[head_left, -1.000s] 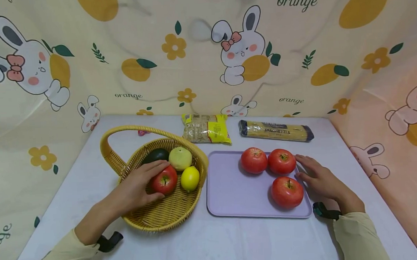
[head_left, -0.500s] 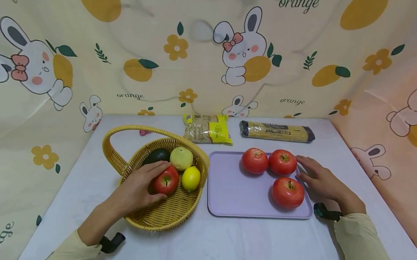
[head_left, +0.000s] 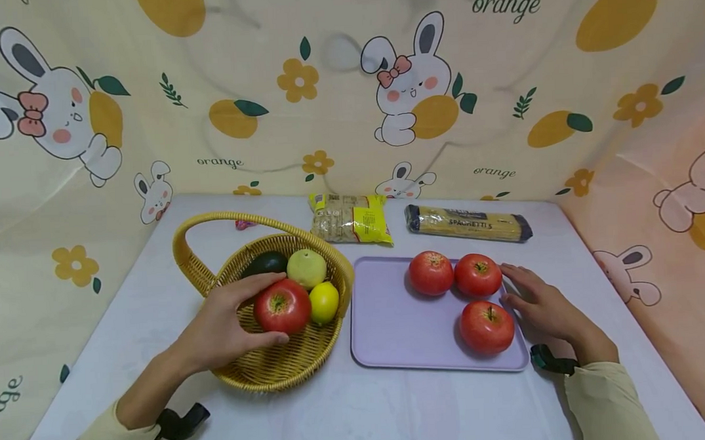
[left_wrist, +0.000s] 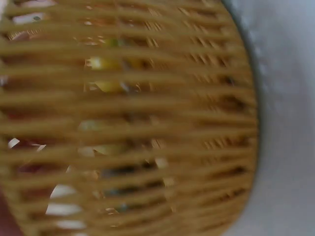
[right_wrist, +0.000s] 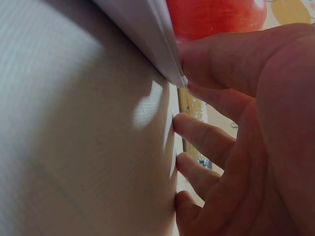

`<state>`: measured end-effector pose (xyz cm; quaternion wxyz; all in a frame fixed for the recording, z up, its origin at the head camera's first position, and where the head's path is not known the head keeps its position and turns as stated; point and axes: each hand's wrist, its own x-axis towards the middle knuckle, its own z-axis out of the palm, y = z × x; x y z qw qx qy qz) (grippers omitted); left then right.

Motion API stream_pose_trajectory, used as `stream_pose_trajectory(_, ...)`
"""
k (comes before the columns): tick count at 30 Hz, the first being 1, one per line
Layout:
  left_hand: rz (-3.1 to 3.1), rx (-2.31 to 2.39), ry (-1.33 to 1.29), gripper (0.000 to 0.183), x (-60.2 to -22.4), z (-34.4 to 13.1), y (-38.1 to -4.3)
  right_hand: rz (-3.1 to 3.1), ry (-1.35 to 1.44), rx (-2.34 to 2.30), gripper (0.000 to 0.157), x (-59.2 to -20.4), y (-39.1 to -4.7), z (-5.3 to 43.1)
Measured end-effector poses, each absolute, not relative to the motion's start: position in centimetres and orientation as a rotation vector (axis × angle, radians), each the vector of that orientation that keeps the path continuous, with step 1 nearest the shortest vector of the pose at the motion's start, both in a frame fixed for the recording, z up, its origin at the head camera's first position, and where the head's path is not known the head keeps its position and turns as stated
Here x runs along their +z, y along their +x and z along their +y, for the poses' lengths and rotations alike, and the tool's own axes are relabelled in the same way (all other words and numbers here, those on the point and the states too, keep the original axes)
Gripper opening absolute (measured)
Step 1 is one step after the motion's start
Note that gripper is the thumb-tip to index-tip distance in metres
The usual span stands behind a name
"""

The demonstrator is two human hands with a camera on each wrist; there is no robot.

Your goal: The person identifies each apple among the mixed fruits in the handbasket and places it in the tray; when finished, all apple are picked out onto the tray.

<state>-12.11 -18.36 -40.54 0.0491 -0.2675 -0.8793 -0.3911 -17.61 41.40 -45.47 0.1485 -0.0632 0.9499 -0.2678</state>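
Note:
My left hand (head_left: 230,327) grips a red apple (head_left: 282,306) between thumb and fingers, over the wicker basket (head_left: 276,374). Below and around that apple lie a dark green avocado (head_left: 267,262), a pale green round fruit (head_left: 307,268) and a yellow lemon (head_left: 324,302). The left wrist view is filled by the blurred basket weave (left_wrist: 162,108). My right hand (head_left: 548,306) rests at the right edge of the lilac tray (head_left: 392,323), its thumb at the rim and fingertips on the table. Three more red apples, including the front one (head_left: 486,327), sit on the tray's right half.
Behind the tray lie a yellow-and-clear bag (head_left: 351,219) of dry food and a spaghetti pack (head_left: 468,223). The basket's tall handle (head_left: 240,216) arches over its back side. A printed curtain (head_left: 323,83) closes off the white table's (head_left: 420,414) back and sides.
My left hand has raised the apple from among the basket's fruit; it now looks larger and closer. The right hand stays at the tray's edge.

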Motion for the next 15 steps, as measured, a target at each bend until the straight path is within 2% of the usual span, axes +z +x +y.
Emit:
stream_pose_trajectory(9, -2.606, -1.471, -0.941, 0.083, -39.0, -16.4, -10.6, 2.728, -0.176, -0.772, 0.083, -45.4, -17.6, 41.4)
stream_pose_trajectory(15, -2.56, -1.475, -1.085, 0.082, -38.4, -14.3, -10.4, 2.728, -0.183, -0.778, 0.082, -45.5, -17.7, 41.4)
